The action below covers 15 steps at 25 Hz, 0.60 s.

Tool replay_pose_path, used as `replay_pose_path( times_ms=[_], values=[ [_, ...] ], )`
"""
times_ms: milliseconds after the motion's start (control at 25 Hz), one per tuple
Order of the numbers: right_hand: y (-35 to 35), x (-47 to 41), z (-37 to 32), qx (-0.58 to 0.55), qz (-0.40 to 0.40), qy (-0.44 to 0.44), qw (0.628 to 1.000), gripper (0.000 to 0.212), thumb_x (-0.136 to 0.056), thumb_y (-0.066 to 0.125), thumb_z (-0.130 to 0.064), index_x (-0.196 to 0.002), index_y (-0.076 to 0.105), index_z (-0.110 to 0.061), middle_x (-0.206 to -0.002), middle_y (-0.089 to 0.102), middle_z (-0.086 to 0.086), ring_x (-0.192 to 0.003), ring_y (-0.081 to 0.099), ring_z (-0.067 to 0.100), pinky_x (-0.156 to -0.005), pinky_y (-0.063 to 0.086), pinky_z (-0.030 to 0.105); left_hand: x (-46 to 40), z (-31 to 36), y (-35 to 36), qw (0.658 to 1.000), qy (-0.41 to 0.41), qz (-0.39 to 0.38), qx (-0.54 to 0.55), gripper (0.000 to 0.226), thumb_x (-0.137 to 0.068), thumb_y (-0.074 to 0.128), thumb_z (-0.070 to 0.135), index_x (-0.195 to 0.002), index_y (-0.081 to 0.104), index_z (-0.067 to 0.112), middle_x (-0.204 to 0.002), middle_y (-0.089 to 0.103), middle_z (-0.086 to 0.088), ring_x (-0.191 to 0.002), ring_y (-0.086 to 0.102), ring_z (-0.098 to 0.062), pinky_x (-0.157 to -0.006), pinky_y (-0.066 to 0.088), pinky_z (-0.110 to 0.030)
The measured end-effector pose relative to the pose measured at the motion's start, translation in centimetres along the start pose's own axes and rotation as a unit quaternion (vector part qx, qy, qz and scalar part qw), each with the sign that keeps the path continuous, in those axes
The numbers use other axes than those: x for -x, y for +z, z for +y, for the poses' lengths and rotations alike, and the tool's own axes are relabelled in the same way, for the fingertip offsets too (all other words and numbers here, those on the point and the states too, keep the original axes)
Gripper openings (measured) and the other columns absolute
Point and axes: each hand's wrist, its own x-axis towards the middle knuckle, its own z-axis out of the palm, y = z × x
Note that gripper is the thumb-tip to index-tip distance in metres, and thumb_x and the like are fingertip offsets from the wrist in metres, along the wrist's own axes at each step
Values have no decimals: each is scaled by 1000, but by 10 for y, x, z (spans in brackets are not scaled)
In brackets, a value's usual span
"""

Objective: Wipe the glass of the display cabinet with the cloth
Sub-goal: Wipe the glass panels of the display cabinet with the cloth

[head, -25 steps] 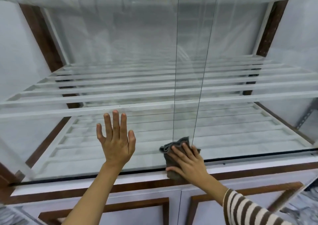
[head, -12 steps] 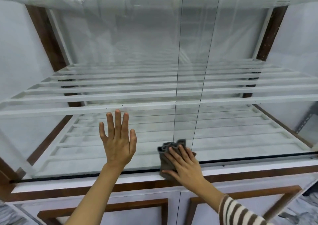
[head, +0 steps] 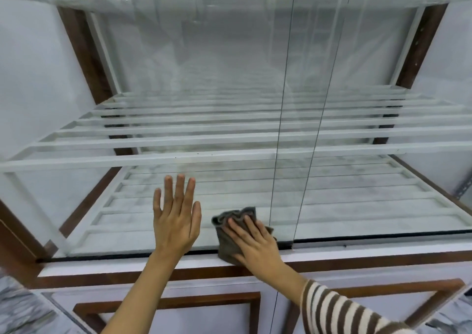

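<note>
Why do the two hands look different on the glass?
The left hand lies flat and bare on the glass, fingers straight and pointing up; the right hand presses a grey cloth against the glass, fingers angled up to the left. The left hand sits higher; the right hand sits at the bottom edge. The right arm has a striped sleeve; the left arm is bare. Both hands are open.

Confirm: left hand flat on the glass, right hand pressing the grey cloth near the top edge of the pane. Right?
Not quite. The head view shows the right hand pressing the grey cloth near the bottom edge of the glass, just above the cabinet's lower frame, not the top. The rest holds: the left hand lies flat on the glass, fingers straight.
</note>
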Motion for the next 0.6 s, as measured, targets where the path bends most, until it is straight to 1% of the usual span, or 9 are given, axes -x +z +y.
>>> replay_pose_path(
  times_ms=[80,200,280,360,400,480,560,600],
  values=[
    [4,22,19,-5,2,12,1000,94,-81,60,-52,-155,9,-24,-164,-1,-2,-151,-2,23,-123,-2,40,8,-14,-6,999,-52,-6,9,58,-100,23,32,-152,-2,19,-160,-11,0,-148,-9,-20,-120,-6,-38],
    [-9,24,42,-26,34,72,996,87,-82,52,-46,-155,9,-27,-164,0,-4,-151,-1,25,-123,0,41,27,-38,-14,994,-104,-19,5,59,-100,23,33,-151,-2,20,-160,-11,0,-148,-9,-21,-119,-5,-40],
    [-17,-4,23,-62,60,110,990,82,-86,48,-49,-155,7,-28,-164,-3,-4,-150,-5,27,-123,-3,43,37,-48,-15,992,-118,-33,8,59,-100,23,33,-151,-3,21,-160,-11,0,-148,-9,-21,-119,-5,-43],
    [-16,-39,-19,-92,68,127,985,77,-91,44,-53,-155,7,-28,-163,-4,-3,-150,-7,28,-122,-5,44,40,-50,-15,992,-116,-47,14,57,-101,19,36,-151,-4,21,-160,-12,1,-147,-10,-21,-119,-6,-42],
    [-12,-52,-42,-89,61,112,988,78,-91,44,-53,-155,7,-28,-163,-4,-3,-150,-8,28,-122,-6,44,40,-52,-16,992,-110,-56,17,57,-101,18,36,-151,-3,21,-160,-12,1,-147,-10,-21,-119,-7,-41],
    [-5,-56,-71,-61,38,50,996,79,-90,46,-51,-155,8,-27,-163,-4,-2,-150,-6,26,-122,-5,42,42,-63,-23,994,-85,-71,17,56,-101,18,36,-152,-1,21,-160,-11,1,-148,-9,-20,-119,-6,-41],
    [-1,-36,-67,-38,23,11,999,77,-90,48,-45,-154,10,-27,-164,-1,-4,-151,-3,23,-122,-1,41,46,-85,-35,995,-71,-70,6,56,-101,20,35,-152,2,20,-160,-9,0,-148,-8,-20,-119,-5,-42],
    [-4,-26,-57,-30,17,16,999,78,-89,49,-44,-155,10,-28,-164,-1,-4,-151,-2,22,-122,-1,41,47,-98,-41,995,-80,-65,-1,57,-101,22,34,-152,3,20,-160,-8,0,-148,-7,-21,-119,-4,-42]
  ],
)
